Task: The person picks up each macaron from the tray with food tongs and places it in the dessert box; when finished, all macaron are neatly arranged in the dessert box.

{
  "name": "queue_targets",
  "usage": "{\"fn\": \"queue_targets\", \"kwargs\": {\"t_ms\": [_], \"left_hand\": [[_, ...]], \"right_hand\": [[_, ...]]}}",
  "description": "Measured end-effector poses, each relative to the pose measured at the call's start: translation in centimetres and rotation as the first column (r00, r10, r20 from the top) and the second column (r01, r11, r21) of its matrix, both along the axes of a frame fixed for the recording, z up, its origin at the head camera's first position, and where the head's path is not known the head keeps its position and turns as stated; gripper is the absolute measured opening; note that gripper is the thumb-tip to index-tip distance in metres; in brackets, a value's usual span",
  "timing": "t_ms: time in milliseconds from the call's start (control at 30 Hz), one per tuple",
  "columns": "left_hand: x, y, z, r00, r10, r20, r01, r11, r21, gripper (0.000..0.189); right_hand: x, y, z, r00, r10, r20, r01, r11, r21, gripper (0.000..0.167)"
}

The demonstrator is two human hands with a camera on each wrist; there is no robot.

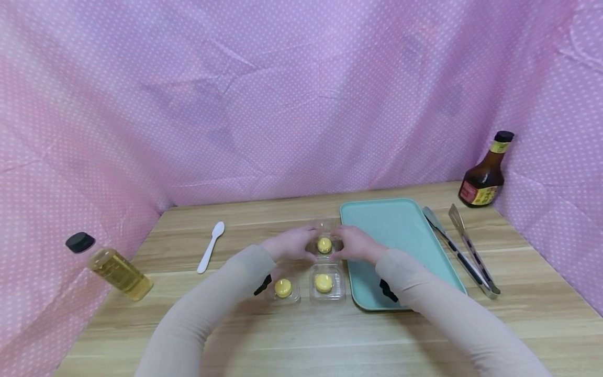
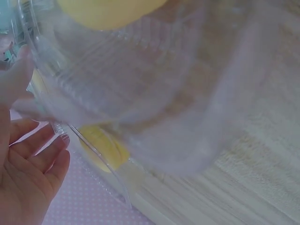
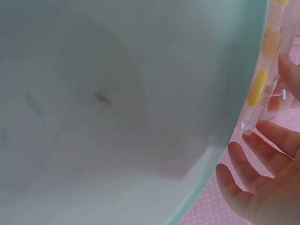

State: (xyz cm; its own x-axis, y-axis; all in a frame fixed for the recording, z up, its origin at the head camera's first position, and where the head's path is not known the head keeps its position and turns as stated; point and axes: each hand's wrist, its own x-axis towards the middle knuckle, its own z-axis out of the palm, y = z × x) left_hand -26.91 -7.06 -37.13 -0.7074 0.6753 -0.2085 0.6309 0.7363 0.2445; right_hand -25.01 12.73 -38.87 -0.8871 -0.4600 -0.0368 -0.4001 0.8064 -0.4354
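Both hands flank a clear plastic box (image 1: 325, 256) with a round yellow pastry (image 1: 324, 245) in it. My left hand (image 1: 293, 244) holds its left side, fingers toward the far edge and thumb toward the near edge. My right hand (image 1: 357, 244) holds the right side in the same way, its forefinger touching a corner in the right wrist view, the other fingers spread. Just nearer stands a second clear box (image 1: 328, 299) with a yellow pastry (image 1: 323, 283). Under the left forearm sits a third box (image 1: 293, 299) with a yellow pastry (image 1: 283, 288).
A pale green tray (image 1: 381, 220) lies beneath the right forearm. To its right are metal tongs (image 1: 464, 256). A dark sauce bottle (image 1: 485, 178) stands at the back right. At the left are a white spoon (image 1: 210, 248) and an oil bottle (image 1: 118, 272).
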Motion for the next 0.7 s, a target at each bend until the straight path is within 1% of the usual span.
{"fn": "queue_targets", "kwargs": {"t_ms": [133,167,233,333,467,633,700], "left_hand": [[0.0,-0.2,0.3,1.0,0.001,0.031,-0.001,1.0,0.008,0.083],[-0.1,-0.2,0.4,0.999,-0.006,0.034,0.005,1.0,0.019,0.081],[-0.3,-0.3,0.6,0.999,0.0,0.033,-0.001,0.999,0.038,0.077],[-0.8,-0.4,1.0,1.0,0.021,-0.006,-0.021,0.999,0.048,0.07],[-1.4,-0.3,1.5,0.996,0.052,-0.066,-0.049,0.998,0.042,0.064],[-2.0,-0.5,1.6,0.995,0.066,-0.079,-0.06,0.995,0.079,0.062],[-2.3,-0.6,1.6,0.994,0.076,-0.081,-0.07,0.995,0.077,0.061]], "right_hand": [[0.1,0.1,0.1,1.0,-0.002,0.013,0.002,1.0,0.001,0.065],[0.1,0.1,0.1,1.0,-0.004,0.017,0.004,1.0,0.001,0.065],[0.1,0.1,0.1,1.0,-0.002,0.018,0.002,1.0,0.002,0.065],[0.2,0.1,0.2,1.0,0.001,0.016,-0.001,1.0,0.002,0.065],[0.2,0.1,0.2,1.0,-0.002,0.02,0.002,1.0,-0.003,0.065],[0.3,0.2,0.2,1.0,0.01,0.005,-0.01,1.0,-0.008,0.065],[0.3,0.3,0.1,1.0,0.016,-0.001,-0.016,1.0,-0.016,0.065]]}}
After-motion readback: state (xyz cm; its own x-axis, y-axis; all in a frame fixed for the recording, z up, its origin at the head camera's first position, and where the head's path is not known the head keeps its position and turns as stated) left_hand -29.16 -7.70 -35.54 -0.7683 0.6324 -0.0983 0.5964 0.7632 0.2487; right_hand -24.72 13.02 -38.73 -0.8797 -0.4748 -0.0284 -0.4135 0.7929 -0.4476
